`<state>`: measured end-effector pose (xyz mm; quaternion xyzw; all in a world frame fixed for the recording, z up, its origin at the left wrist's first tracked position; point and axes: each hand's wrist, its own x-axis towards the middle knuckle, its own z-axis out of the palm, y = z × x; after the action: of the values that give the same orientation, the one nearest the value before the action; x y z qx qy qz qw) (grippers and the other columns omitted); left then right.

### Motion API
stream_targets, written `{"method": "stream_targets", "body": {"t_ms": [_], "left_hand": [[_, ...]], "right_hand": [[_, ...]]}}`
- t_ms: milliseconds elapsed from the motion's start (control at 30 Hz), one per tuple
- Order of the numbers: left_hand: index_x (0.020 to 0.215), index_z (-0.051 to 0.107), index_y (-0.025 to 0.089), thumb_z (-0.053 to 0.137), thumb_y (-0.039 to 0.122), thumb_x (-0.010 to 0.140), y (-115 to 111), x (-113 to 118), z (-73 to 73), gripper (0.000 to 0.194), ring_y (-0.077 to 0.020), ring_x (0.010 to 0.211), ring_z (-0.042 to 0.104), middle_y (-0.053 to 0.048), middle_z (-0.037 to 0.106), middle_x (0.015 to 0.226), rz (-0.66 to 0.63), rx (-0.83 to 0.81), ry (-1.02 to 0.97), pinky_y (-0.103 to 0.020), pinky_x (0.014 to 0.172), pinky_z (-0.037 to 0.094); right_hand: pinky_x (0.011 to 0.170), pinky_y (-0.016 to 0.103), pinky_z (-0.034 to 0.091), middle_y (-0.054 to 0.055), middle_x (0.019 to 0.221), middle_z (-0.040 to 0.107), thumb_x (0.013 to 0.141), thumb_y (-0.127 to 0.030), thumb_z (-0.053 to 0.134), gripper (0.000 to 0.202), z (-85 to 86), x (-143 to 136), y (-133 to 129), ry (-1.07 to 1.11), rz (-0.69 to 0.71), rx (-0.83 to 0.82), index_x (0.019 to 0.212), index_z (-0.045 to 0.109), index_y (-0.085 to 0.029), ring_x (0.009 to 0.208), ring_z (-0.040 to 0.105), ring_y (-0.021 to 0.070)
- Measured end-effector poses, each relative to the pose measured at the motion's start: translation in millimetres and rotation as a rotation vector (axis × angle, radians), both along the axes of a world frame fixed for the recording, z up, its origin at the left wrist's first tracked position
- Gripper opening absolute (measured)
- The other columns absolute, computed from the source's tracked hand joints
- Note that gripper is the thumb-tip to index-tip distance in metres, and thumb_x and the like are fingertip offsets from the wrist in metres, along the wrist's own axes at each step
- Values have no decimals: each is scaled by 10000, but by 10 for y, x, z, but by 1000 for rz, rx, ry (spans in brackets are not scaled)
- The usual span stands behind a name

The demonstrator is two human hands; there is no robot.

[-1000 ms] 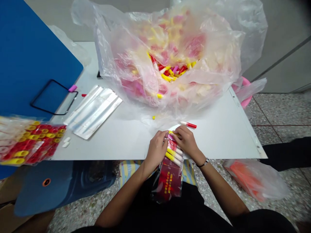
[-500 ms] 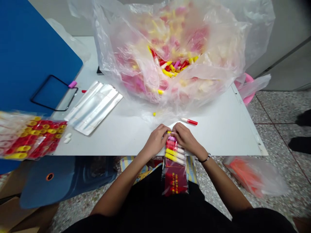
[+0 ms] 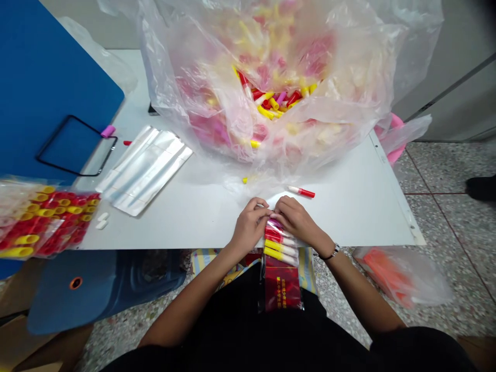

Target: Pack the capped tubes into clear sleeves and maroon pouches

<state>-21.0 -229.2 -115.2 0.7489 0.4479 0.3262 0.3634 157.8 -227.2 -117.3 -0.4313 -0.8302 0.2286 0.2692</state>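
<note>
1. Pinches, with left hand point(image 3: 250, 226) and right hand point(image 3: 296, 219), the top of a clear packet point(image 3: 281, 269).
2. Hangs past the near edge of the table point(image 3: 341, 219).
3. Shows yellow-and-white tubes point(image 3: 279, 251), dark red card point(image 3: 282, 289) with yellow lettering below.
4. Has a loose tube point(image 3: 306, 192) just beyond.

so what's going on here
A person's left hand and right hand meet at the far end of a clear packet, which reaches over the near edge of a white table. Yellow-and-white tubes and red ones show inside it. A loose red-and-white tube lies just beyond the hands, in front of a big plastic bag of coloured tubes. To the left are shiny flat sleeves.
</note>
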Motion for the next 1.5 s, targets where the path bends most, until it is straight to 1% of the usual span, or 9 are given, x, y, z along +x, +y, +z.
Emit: {"method": "stream_targets", "body": {"t_ms": [233, 333, 533, 700, 867, 1067, 1200, 1367, 1500], "left_hand": [[876, 582, 175, 515, 139, 859, 90, -57, 114, 78, -164, 885, 547, -37, 509, 947, -174, -33, 125, -306, 798, 472], [846, 560, 175, 484, 148, 878, 161, -95, 183, 86, -158, 865, 547, -28, 497, 926, -206, -39, 207, -309, 804, 462], [833, 534, 172, 444, 171, 908, 275, -161, 270, 117, -158, 813, 539, -28, 496, 914, -334, 0, 401, -306, 750, 452], [919, 498, 158, 363, 176, 951, 210, -63, 227, 140, -159, 835, 524, -52, 485, 948, -308, 155, 367, -295, 748, 467], [933, 496, 149, 324, 191, 973, 105, 53, 145, 181, -181, 917, 497, -71, 496, 949, -263, 316, 301, -315, 797, 469], [940, 500, 159, 344, 166, 956, 38, 111, 48, 157, -161, 889, 505, -60, 474, 959, -212, 232, 169, -305, 809, 474], [915, 513, 154, 376, 160, 946, 70, 105, 61, 140, -164, 973, 523, -82, 466, 1028, -185, 164, 68, -302, 870, 463], [885, 529, 160, 401, 151, 927, 219, 132, 115, 135, -216, 1153, 474, -126, 471, 1196, -247, 275, 60, -375, 962, 426], [885, 538, 160, 395, 168, 935, 297, 175, 58, 152, -205, 1029, 510, -112, 552, 1081, -224, 315, 73, -369, 887, 447]], "right_hand": [[781, 290, 430, 45, 906, 598, 920, -188, 456, 140, 40, 131, -50, 171, -70, -240, 961, 590, -184, 873, 542, 151], [772, 284, 439, 46, 921, 629, 897, -158, 469, 180, 66, 124, 36, 111, -70, -311, 971, 632, -180, 863, 572, 147], [692, 242, 423, 32, 874, 675, 854, -145, 524, 176, 243, 122, 233, -74, 59, -423, 920, 685, -168, 762, 588, 117], [633, 230, 415, 37, 850, 682, 838, -155, 540, 205, 342, 170, 362, -109, 149, -484, 978, 690, -161, 685, 565, 103], [581, 233, 406, 23, 784, 656, 836, -200, 560, 192, 337, 213, 359, -28, 172, -540, 978, 687, -175, 643, 539, 105], [573, 231, 394, 10, 729, 621, 801, -129, 568, 121, 252, 188, 171, -58, 13, -400, 899, 624, -173, 639, 541, 107], [583, 227, 435, -3, 744, 599, 774, -178, 602, 160, 199, 237, 139, 153, -73, -433, 919, 534, -174, 635, 549, 104], [595, 238, 465, 1, 753, 582, 717, -260, 663, 223, 182, 301, 196, 427, -319, -389, 861, 516, -173, 642, 557, 108], [569, 233, 461, 4, 761, 555, 742, -319, 637, 206, 184, 434, 275, 506, -608, -154, 792, 488, -186, 665, 552, 115]]}}
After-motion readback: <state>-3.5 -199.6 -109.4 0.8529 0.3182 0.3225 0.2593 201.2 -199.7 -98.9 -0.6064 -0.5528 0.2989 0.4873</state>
